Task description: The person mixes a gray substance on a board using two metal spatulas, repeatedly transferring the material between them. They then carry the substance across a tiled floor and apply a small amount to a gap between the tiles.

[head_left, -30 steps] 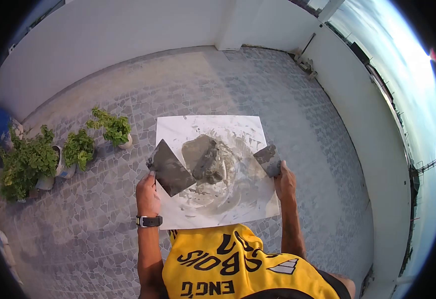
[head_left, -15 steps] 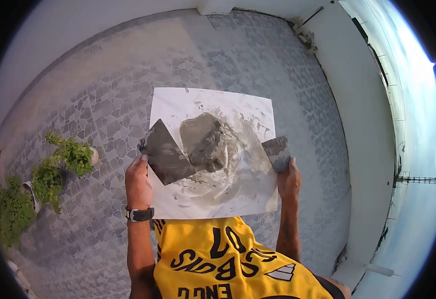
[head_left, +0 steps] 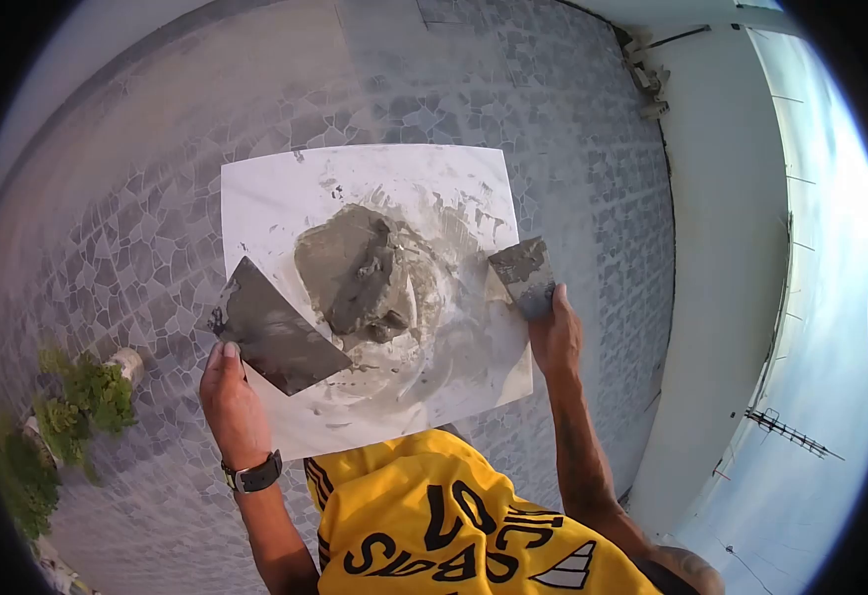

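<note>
A white board lies in the middle of the view, smeared with wet grey mortar. On it sits a thick mound of mortar, lumpy on its right side. My left hand, with a watch on the wrist, grips a large dark flat scraper at its left corner. This scraper is tilted over the board's lower left, its right tip just below the mound. At the board's right edge, my right hand is closed on a smaller grey flat scraper with mortar on its face. The fingers under both scrapers are mostly hidden.
Grey stone-patterned paving surrounds the board. Potted green plants stand at the left. A long white wall runs along the right, with sky and an antenna beyond it. A yellow jersey shows below the board.
The view has turned, so the board and both hands appear farther left. The left scraper has dropped slightly away from the mound. Both hands keep their grip.
</note>
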The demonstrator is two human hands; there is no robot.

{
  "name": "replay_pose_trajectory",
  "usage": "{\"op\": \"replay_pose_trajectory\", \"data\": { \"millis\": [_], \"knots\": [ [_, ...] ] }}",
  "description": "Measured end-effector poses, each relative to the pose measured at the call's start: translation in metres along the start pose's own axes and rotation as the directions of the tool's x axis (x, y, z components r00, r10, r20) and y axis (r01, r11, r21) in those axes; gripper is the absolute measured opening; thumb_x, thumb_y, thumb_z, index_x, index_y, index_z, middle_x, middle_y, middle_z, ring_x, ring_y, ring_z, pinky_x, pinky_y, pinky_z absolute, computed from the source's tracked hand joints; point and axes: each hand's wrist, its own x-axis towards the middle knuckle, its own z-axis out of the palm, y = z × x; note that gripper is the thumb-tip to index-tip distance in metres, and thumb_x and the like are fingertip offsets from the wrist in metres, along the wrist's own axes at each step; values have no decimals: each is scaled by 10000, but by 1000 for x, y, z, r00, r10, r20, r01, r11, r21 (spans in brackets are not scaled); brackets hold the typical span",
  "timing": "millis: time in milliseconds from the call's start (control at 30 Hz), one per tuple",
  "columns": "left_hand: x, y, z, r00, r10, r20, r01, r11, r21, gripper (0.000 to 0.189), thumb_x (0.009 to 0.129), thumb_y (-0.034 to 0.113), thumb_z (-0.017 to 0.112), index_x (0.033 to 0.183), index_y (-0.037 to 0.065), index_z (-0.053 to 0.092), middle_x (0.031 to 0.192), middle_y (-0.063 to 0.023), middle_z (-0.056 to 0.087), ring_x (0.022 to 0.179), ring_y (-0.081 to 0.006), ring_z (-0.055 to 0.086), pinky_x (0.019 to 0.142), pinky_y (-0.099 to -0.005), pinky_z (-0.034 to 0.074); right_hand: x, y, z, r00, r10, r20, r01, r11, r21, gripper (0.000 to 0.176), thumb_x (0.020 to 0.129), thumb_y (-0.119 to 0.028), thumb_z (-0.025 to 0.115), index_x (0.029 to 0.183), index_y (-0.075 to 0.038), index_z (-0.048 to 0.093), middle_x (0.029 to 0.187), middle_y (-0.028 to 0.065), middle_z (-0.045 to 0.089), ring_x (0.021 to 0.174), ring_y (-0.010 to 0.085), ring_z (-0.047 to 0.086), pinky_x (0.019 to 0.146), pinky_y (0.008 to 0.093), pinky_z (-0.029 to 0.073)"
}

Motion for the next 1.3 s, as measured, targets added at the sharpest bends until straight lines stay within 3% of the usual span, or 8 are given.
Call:
{"op": "replay_pose_trajectory", "data": {
  "millis": [133,267,667,700,733,800,967,1300],
  "knots": [
    [13,14,9,998,-34,-58,37,998,51,234,1010,241,549,887,43,564,821,60,431,755,-56,367,690,-232,313,-11,6,10,999,-8,-37,8,1000,6,489,1075,-319,365,1299,98,485,1328,183,540,1219,276,519,1085,413,375],
    [59,2,-20,997,42,-72,-19,953,304,329,1010,269,539,958,-49,607,898,-11,591,866,-81,493,810,-225,387,12,28,34,994,83,-71,-89,993,-80,518,1071,-350,366,1326,89,469,1356,172,524,1227,274,516,1083,417,379],
    [150,-3,3,993,-117,21,106,951,291,382,986,246,584,1185,-79,589,1065,-33,592,996,-106,508,939,-238,371,53,104,36,983,83,-165,-71,994,78,540,1082,-337,294,1412,83,377,1457,166,444,1333,267,433,1151,390,299],
    [142,9,15,998,-63,17,54,939,339,243,1002,241,546,928,10,568,824,45,461,776,-62,386,689,-232,349,41,103,38,979,84,-184,-71,994,79,539,1082,-337,296,1408,83,384,1451,166,450,1327,264,438,1148,384,305],
    [135,-42,-26,999,-33,-42,46,938,344,249,1004,244,539,899,19,554,803,50,443,755,-61,373,666,-241,337,30,159,29,975,87,-203,-74,995,70,537,1082,-337,297,1404,83,391,1446,165,455,1322,260,443,1144,378,310],
    [139,-22,-10,995,69,-65,-44,944,328,265,1007,246,527,863,24,539,772,54,423,722,-65,357,635,-251,323,45,141,43,983,51,-174,-38,996,80,539,1081,-343,307,1397,83,403,1432,162,470,1307,258,457,1136,371,320],
    [124,-32,-44,990,-78,-120,119,912,394,242,1004,229,535,908,8,556,844,46,462,793,-78,388,728,-245,355,1,142,31,974,132,-186,-129,991,27,541,1076,-355,343,1379,85,427,1398,152,501,1265,247,491,1108,368,346],
    [120,-20,-13,993,24,-119,46,829,558,247,995,196,507,824,18,503,733,33,377,684,-96,326,623,-280,319,-11,138,17,896,263,-358,-238,965,112,543,1081,-349,327,1358,102,445,1376,162,510,1250,244,503,1115,365,358]
  ]
}}
